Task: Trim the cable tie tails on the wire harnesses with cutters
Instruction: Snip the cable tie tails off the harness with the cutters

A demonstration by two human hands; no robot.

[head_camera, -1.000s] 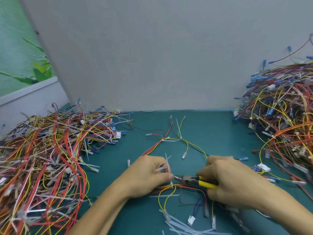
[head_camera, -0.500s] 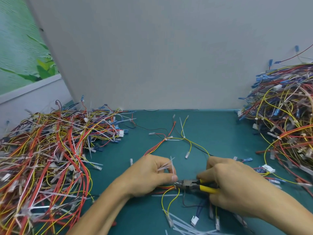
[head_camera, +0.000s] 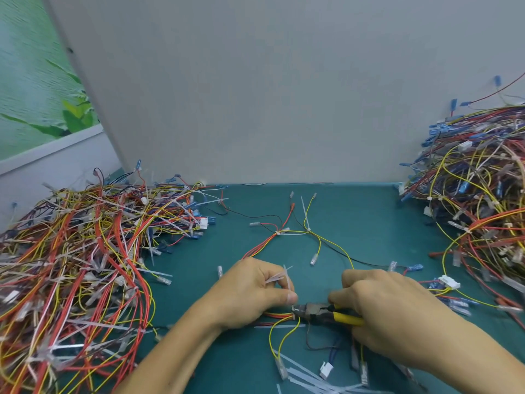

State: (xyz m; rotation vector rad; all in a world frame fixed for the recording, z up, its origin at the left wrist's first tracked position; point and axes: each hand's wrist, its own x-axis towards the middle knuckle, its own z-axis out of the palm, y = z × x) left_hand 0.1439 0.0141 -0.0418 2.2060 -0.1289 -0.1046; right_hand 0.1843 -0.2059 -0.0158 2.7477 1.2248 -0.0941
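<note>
Harness (head_camera: 279, 315) under work lay at the near centre of the green table (head_camera: 369, 217), its red, yellow and black wires fanning away toward the far edge. One white tie (head_camera: 279, 233) sat at the wire junction farther out, its tail lying flat to the right.

Left hand (head_camera: 255, 294): fingers curled round the bundle, thumb pressed forward beside the tool's nose. Several white tie tails (head_camera: 279, 277) stuck up between the fingers.

Right hand (head_camera: 389, 311): wrapped tight round the yellow handles of the cutters (head_camera: 315, 311), knuckles up. The dark cutter head pointed left and met the orange-red wires just beside the left thumb. Could not tell whether the blades were closed on a tail; the contact point was too small and partly hidden by the thumb.

Loose cut tails (head_camera: 306, 376) lay scattered on the table near the front edge, below both hands, next to a small white connector (head_camera: 326, 368) on the same harness.

Left pile of harnesses (head_camera: 79, 265): large tangle, many long white tails sticking out. Right pile of harnesses (head_camera: 483, 209): similar tangle with blue terminals, stacked higher. Both piles were well apart from the hands. Grey partition (head_camera: 255, 95) stood along the table's far edge.
</note>
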